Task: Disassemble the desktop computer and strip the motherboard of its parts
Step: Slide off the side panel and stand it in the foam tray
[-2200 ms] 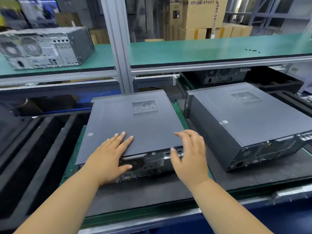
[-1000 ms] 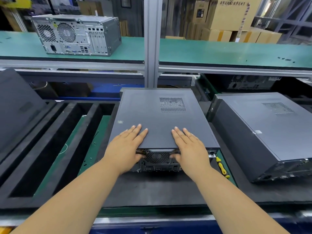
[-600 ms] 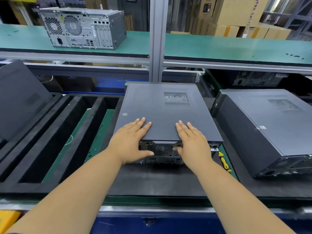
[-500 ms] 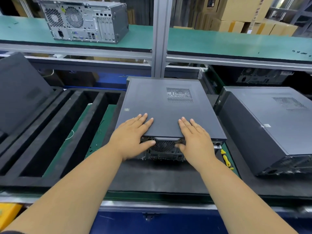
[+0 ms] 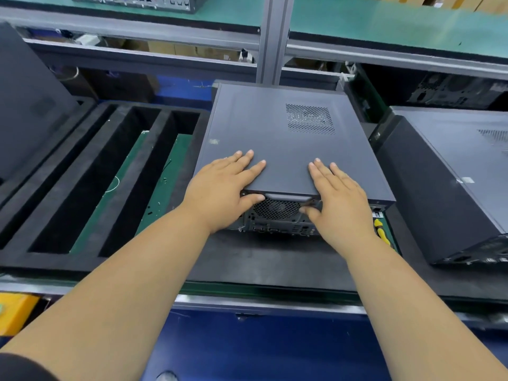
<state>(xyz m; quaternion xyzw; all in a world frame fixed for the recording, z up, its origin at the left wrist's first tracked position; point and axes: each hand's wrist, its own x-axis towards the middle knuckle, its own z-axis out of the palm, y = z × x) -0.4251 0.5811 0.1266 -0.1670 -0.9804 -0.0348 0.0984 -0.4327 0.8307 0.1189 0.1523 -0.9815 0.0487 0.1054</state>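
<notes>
Dark grey desktop computer lies flat on a black mat, both hands on its near end.

Left hand and right hand rest palm-down on the lid, fingers straight and spread, released; each thumb hooks under the lid's near edge, against the rear panel with its fan grille. Long axis runs away from the fingertips; rear ports face the person. Vent mesh sits beyond the right fingers. Left of the left fingers, a black foam tray has long slots showing green beneath. Right of the right fingers: a yellow-handled screwdriver, then a second computer case.
</notes>
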